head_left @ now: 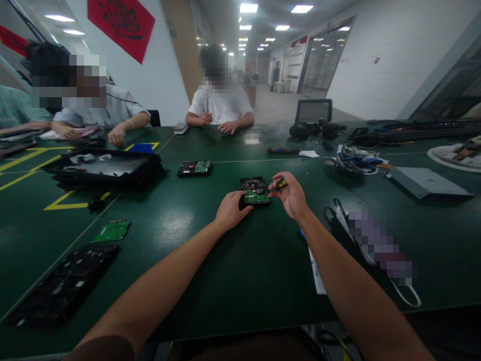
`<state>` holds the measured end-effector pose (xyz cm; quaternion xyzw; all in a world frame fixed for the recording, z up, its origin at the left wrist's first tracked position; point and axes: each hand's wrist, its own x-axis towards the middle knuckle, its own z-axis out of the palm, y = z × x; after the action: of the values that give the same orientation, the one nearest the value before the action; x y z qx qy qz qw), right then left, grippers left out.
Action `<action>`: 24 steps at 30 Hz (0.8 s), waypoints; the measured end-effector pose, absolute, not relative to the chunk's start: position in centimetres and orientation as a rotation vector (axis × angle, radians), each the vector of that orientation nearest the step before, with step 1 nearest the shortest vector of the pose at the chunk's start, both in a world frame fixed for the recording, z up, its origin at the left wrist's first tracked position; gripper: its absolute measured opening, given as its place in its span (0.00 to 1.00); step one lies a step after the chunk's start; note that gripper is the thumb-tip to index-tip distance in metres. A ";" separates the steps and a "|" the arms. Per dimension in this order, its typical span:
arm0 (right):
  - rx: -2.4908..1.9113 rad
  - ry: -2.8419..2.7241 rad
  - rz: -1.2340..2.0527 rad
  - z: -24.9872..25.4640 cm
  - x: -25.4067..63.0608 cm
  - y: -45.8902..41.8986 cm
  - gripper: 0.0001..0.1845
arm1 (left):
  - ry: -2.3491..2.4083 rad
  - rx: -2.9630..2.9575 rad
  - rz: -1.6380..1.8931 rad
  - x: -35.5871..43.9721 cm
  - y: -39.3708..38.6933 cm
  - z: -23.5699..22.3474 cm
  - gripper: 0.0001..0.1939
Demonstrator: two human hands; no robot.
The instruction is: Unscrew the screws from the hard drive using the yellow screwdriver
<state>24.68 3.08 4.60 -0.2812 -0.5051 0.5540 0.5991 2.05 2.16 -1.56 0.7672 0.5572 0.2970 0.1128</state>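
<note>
A hard drive (253,184) with a green circuit board (256,197) on its near part lies on the dark green table in front of me. My left hand (232,210) grips the drive's near left corner, thumb along the front edge. Just right of the drive, my right hand (290,194) is raised with bent fingers around what looks like a small yellow-and-black screwdriver (282,184). Its tip is too small to make out. Another hard drive (195,168) with a green board rests farther back to the left.
At left are a black tray (108,165), a loose green circuit board (111,231) and dark drive casings (63,283). To the right lie a cable bundle (356,160), a grey metal box (428,181) and a strapped pouch (376,240). Co-workers sit across the table.
</note>
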 end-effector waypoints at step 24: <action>-0.650 -1.155 1.344 4.7 24.9 3.2 0.23 | 1.642 2.250 0.875 2.1 2.1 -1.6 0.29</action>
<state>24.90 3.15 4.71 -0.2790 -0.4956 0.5766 0.5866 2.11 2.07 -1.57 0.7658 0.5591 0.2978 0.1108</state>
